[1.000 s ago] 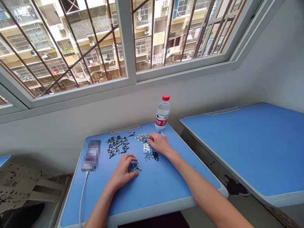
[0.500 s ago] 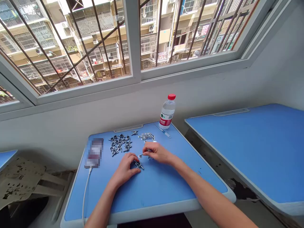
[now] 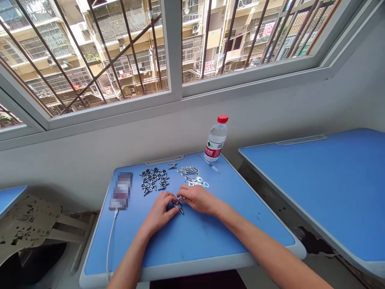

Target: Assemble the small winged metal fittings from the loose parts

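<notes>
My left hand [image 3: 161, 210] and my right hand [image 3: 197, 198] meet over the middle of a small blue desk [image 3: 195, 241]. Between their fingertips sits a small metal fitting [image 3: 178, 205], and both hands pinch it. Behind the left hand lies a cluster of several dark metal fittings [image 3: 154, 180]. Behind the right hand lies a pile of silver washers and small parts [image 3: 194, 176]. What else the right fingers hold is too small to make out.
A water bottle [image 3: 216, 138] with a red cap stands at the desk's back right corner, a thin pen [image 3: 211, 165] beside it. A phone [image 3: 121, 190] with a white cable lies at the left. A second blue desk [image 3: 319, 176] stands to the right, a window above.
My right hand left the pile of silver parts and came back toward me to the fitting under the left hand. Both hands now pinch it together.
</notes>
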`<state>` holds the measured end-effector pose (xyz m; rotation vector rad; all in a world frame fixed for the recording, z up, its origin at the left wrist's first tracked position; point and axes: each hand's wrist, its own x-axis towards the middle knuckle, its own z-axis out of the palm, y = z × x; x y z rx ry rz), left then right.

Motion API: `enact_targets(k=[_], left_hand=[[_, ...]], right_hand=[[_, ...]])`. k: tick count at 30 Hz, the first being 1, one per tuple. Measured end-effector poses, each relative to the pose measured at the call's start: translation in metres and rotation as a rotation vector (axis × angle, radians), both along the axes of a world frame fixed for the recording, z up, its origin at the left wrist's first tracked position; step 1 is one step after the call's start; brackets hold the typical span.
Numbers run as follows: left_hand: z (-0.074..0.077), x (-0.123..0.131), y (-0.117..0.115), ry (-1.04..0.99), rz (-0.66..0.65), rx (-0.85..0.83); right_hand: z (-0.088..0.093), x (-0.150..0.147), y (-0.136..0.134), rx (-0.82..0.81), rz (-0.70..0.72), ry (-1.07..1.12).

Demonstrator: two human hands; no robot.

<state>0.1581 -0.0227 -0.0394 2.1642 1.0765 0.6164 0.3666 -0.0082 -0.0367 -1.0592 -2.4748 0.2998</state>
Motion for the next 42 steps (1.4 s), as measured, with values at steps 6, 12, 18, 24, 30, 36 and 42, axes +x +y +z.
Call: enact_targets(k=[6, 12, 18, 24, 30, 36, 42], left_hand=[[-0.002, 0.0, 0.001, -0.014, 0.025, -0.019], [-0.005, 0.003, 0.0, -0.031, 0.065, 0.018], [-0.009, 0.008, 0.0, 0.002, 0.144, 0.097], [-0.011, 0.009, 0.001, 0.023, 0.207, 0.133], [-0.009, 0.008, 0.0, 0.02, 0.208, 0.141], [-0.007, 0.009, -0.001, -0.02, 0.222, 0.137], [-0.006, 0.009, -0.001, -0.039, 0.229, 0.133]], right_hand=[[0.005, 0.008, 0.001, -0.028, -0.07, 0.139], [0.011, 0.014, 0.001, -0.118, -0.027, 0.175], [0.022, 0.037, 0.01, -0.13, -0.392, 0.249], [0.029, 0.054, 0.012, -0.293, -0.501, 0.067], [0.029, 0.066, 0.013, -0.421, -0.502, -0.039], [0.033, 0.053, 0.01, -0.425, -0.427, -0.036], [0.031, 0.041, 0.01, -0.45, -0.345, -0.057]])
